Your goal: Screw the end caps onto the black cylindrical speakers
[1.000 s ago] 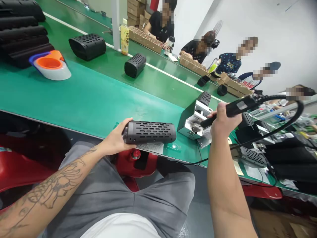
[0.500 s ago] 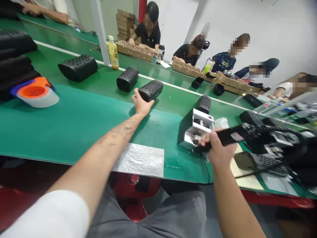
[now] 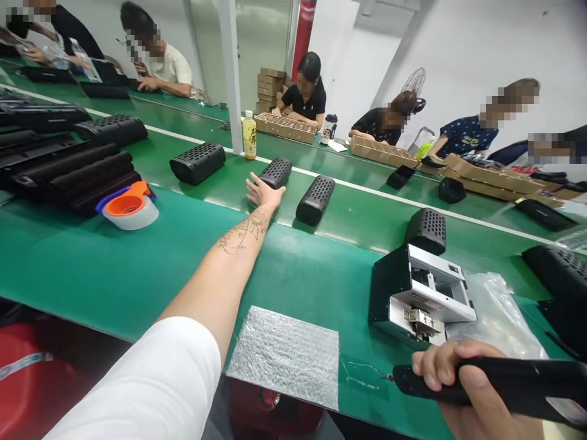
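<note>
My left hand reaches across the green bench with its fingers spread. It is at the near end of a black perforated housing; whether it touches the housing I cannot tell. To its right lies another black perforated housing, and a further perforated housing lies to the left. My right hand is wrapped round a black electric screwdriver, whose tip points left over the bench. Just beyond the tip stands a black-and-silver screw feeder.
A silvery foam sheet lies at the bench's front edge. Stacked black housings and a tape roll are on the left. A bottle stands by a white post. A clear plastic bag lies beside the feeder. Several people work opposite.
My left hand has left the right-hand housing and moved to the one left of it. My right hand has drawn the screwdriver back from the screw feeder. The view has shifted.
</note>
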### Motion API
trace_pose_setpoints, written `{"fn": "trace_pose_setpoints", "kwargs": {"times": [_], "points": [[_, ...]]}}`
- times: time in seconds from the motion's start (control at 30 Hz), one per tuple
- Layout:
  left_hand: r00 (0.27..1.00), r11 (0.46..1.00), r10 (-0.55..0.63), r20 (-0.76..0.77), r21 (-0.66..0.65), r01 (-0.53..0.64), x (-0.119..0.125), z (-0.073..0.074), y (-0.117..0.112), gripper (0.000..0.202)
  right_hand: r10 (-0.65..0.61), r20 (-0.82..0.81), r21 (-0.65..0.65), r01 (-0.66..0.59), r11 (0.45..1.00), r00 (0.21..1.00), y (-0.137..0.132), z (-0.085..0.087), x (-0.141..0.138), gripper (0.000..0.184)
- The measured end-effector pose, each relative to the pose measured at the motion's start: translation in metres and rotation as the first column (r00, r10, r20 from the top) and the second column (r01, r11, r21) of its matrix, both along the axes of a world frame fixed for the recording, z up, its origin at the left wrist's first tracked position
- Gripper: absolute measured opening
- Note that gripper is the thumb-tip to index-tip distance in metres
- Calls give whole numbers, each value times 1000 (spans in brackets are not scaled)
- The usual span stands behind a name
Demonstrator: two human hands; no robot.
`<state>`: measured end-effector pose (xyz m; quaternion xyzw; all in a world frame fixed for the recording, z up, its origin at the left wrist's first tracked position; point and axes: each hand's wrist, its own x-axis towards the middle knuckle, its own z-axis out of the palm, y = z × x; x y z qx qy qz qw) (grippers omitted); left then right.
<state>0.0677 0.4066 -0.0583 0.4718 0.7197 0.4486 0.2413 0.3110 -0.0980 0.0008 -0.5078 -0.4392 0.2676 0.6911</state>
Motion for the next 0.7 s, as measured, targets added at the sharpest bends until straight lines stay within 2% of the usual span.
{"fn": "trace_pose_setpoints", "kwargs": {"times": [0.07,0.13,0.2,0.27,0.33,0.4,0.47,0.53,0.6,0.7], "points": [[995,998,-62,73,3,62,-11,4,14,135,20,5,-9,-20,1000,1000,-1,0,0,17],[988,996,-88,125,21,86,-17,6,14,128,53,14,-13,-53,999,998,-4,0,0,13],[982,996,-90,164,38,85,-25,9,0,117,65,13,-7,-65,998,998,-7,1,-4,12],[976,993,-108,189,72,96,-45,12,-25,108,47,-18,5,-46,999,999,-11,2,-12,14],[972,986,-144,188,117,123,-79,11,-59,103,33,-64,25,-32,999,997,-15,5,-21,21],[955,960,-243,172,183,212,-124,6,-101,105,21,-106,52,-16,999,994,-19,7,-30,39],[878,872,-456,147,272,407,-170,-4,-150,113,13,-139,85,-1,996,990,-24,9,-38,57],[763,753,-637,112,299,585,-203,-15,-203,121,31,-160,119,-12,993,987,-30,13,-46,63],[665,660,-742,83,263,704,-219,-25,-256,124,81,-157,153,-57,987,984,-37,19,-55,61],[542,547,-837,81,179,818,-217,-37,-320,123,133,-126,208,-105,972,983,-43,30,-69,58]]}}
